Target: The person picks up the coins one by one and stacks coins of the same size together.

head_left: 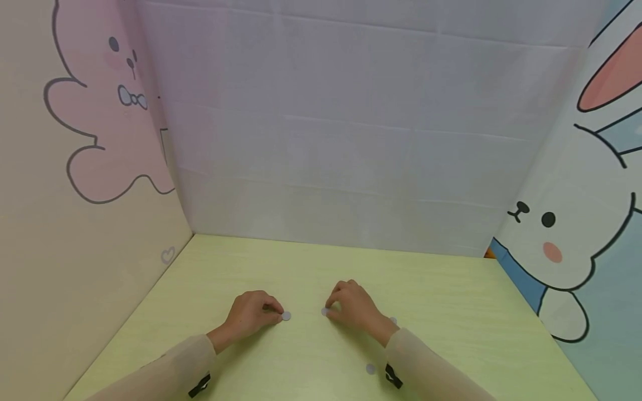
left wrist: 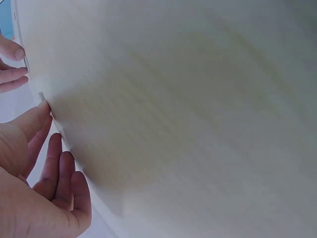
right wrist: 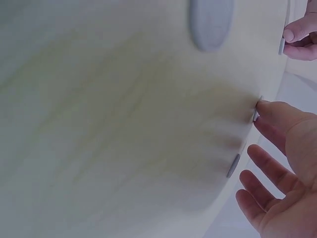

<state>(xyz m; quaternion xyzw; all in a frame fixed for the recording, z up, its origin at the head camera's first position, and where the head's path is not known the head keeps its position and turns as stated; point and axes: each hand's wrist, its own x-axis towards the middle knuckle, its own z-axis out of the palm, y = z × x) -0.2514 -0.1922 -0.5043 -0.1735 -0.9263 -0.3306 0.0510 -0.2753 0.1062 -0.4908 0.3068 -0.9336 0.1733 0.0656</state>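
In the head view my left hand (head_left: pixel 254 315) pinches the edge of a small grey round disc (head_left: pixel 286 316) between thumb and forefinger, low at the table. Facing it, my right hand (head_left: pixel 351 303) pinches a second grey disc (head_left: pixel 325 312) at its fingertips. The right wrist view shows that disc (right wrist: pixel 256 111) edge-on between thumb and forefinger, the other fingers loosely bent. A third disc (head_left: pixel 393 321) lies just beyond the right wrist, partly hidden by it. Nearer to me, a fourth disc (head_left: pixel 370 368) lies flat beside the right sleeve.
The pale yellow tabletop (head_left: pixel 281 262) runs back to a whitish sheet (head_left: pixel 351 139) at the rear. A panel with a pink cartoon figure (head_left: pixel 100 100) stands on the left, and one with a white rabbit (head_left: pixel 567 234) on the right.
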